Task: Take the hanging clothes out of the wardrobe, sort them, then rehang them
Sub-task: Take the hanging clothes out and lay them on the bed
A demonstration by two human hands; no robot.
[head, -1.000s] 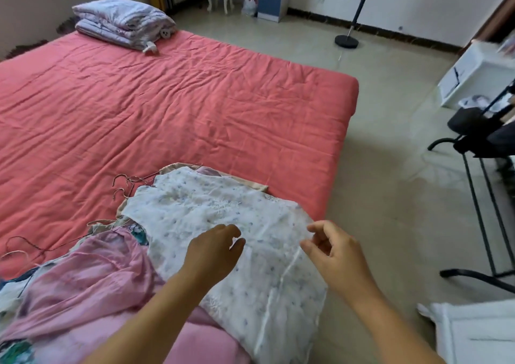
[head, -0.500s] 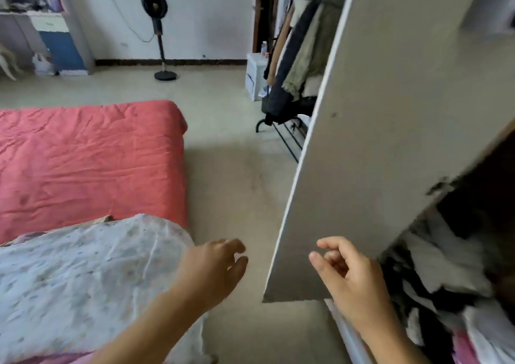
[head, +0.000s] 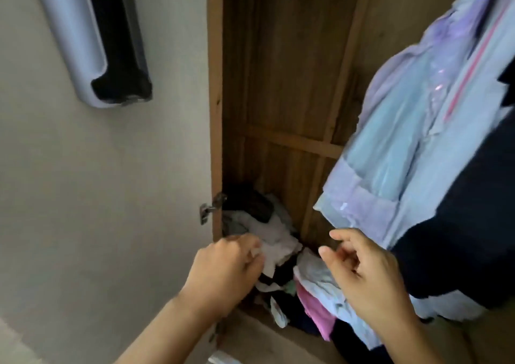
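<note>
1. Two bare hands reached forward from the bottom of the view toward the open wardrobe (head: 292, 79), a wooden cabinet with a brown slatted back
2. Left hand (head: 225, 274) was loosely curled, knuckles up, in front of the lower left corner of the opening; its fingertips sat against a white piece in the heap, though whether it pinched that cloth could not be told through the blur
3. Right hand (head: 365, 274) was half open and grasped nothing: the forefinger and thumb pointed left, the other fingers hung loosely curled, just below the hem of the hanging clothes
4. One pale blue garment (head: 395, 154) with lilac patches and a pink stripe hung at the right side of the wardrobe, tilted in the view
5. One dark navy garment (head: 459, 238) hung beside it, further right, partly over it
6. One loose heap of clothes (head: 281, 241) lay on the wardrobe floor: white, black, pink and light blue pieces mixed, too tangled to count
7. One pale door (head: 111, 196) stood open at left, with one metal hinge (head: 210, 209) at its edge
8. One silver and black fitting (head: 94, 37) was on the door's upper part
</note>
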